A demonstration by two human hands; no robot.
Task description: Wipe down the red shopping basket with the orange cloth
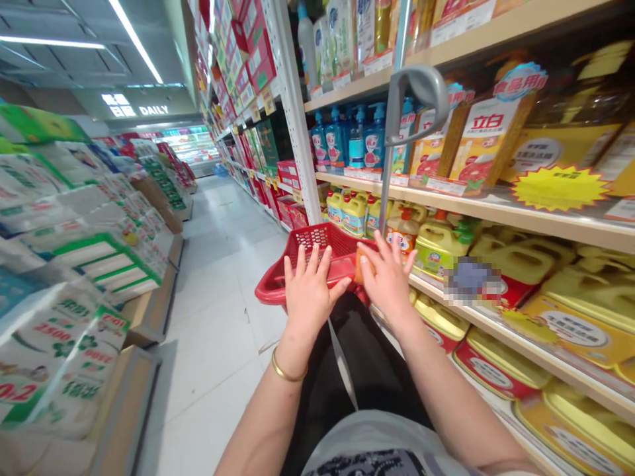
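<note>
Red basket (272,289), beneath the splayed fingers of left hand (308,292) and right hand (389,283) (contact unclear), could be tipped by uneven pressure.

My left arm (265,416) and right arm (454,390) stretch forward, bare. My left hand (308,287) and right hand (391,281) are side by side, apart, backs upward, fingers spread, thumbs on the inner sides.

Pretty standard supermarket aisle (211,215): glossy pale tile floor (198,317), strip lights (136,41) up on the left, tan shelves (489,208) lining the right, lit DAILY sign (153,110) at the far end.
</note>
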